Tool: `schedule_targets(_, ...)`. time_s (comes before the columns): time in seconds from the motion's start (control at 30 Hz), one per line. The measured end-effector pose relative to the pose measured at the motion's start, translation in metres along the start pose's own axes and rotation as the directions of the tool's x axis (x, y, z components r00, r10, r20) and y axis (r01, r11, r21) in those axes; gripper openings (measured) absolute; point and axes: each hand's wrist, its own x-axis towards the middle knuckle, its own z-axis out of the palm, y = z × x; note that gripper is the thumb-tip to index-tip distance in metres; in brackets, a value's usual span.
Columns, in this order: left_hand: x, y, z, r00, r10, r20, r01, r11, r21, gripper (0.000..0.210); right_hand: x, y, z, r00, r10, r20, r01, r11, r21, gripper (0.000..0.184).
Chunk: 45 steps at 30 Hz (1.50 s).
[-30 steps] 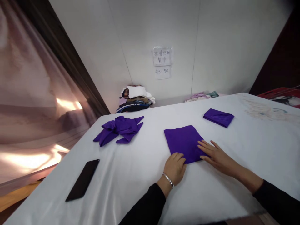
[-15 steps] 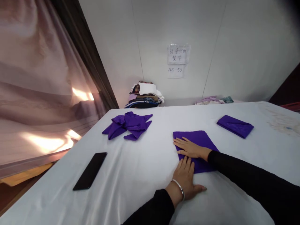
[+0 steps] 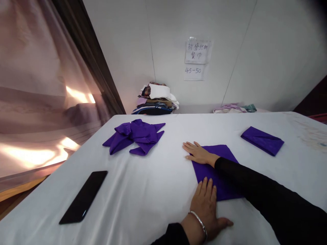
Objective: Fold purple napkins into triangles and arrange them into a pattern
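Observation:
A purple cloth napkin (image 3: pixel 221 153) lies folded into a flat square on the white-covered table. My right hand (image 3: pixel 198 153) rests palm down over its far left corner, fingers spread and reaching past the edge onto the white cover. Lower down, my left hand (image 3: pixel 206 204) lies flat with its fingertips on the napkin's near left corner; its thumb points right across the cover. A silver bangle circles the left wrist. My right forearm hides part of the napkin's right side.
A crumpled heap of purple cloth (image 3: pixel 140 134) lies at the back left. One folded purple napkin (image 3: pixel 262 140) sits at the back right. A black phone (image 3: pixel 83 197) is at left on the white tablecloth (image 3: pixel 143 190). Stacked clothes (image 3: pixel 157 98) stand by the wall.
My right hand has slid left and away over the napkin's far left edge, its fingers now beyond the cloth. The left hand stays at the near corner. The view has shifted slightly.

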Motion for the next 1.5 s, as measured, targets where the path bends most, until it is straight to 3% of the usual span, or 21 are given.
schedule_targets(0.3,0.002,0.0,-0.003,0.998,-0.051,0.044,0.052,0.998,-0.029,0.082,-0.005,-0.011,-0.013,0.998,0.057,0.024,-0.058,0.996,0.06,0.068)
schedule_targets(0.53,0.004,0.003,-0.013,0.991,-0.089,0.099,0.095,0.994,-0.058,0.092,-0.037,-0.038,-0.01,0.999,-0.029,0.034,0.026,0.996,0.08,0.07)
schedule_targets(0.8,0.002,0.0,-0.008,0.994,-0.081,0.072,0.084,0.996,-0.035,0.092,-0.034,-0.036,-0.01,0.997,-0.015,0.07,0.007,0.993,0.119,0.07)
schedule_targets(0.93,0.002,0.0,-0.009,0.994,-0.074,0.084,0.075,0.997,-0.015,0.09,-0.042,-0.02,-0.017,0.995,0.1,-0.015,-0.098,0.99,0.102,0.071)
schedule_targets(1.1,0.005,-0.002,-0.007,0.993,-0.07,0.095,0.072,0.997,-0.015,0.084,-0.064,0.021,-0.012,0.961,0.272,-0.052,-0.271,0.962,0.031,0.072)
schedule_targets(1.37,0.006,-0.002,-0.007,0.989,-0.081,0.126,0.083,0.996,-0.012,0.08,-0.072,0.059,-0.002,0.936,0.339,-0.092,-0.342,0.939,-0.023,0.071)
schedule_targets(1.5,0.006,-0.001,-0.01,0.987,-0.083,0.135,0.089,0.996,-0.033,0.082,-0.078,0.077,-0.007,0.886,0.453,-0.101,-0.459,0.887,-0.044,0.073)
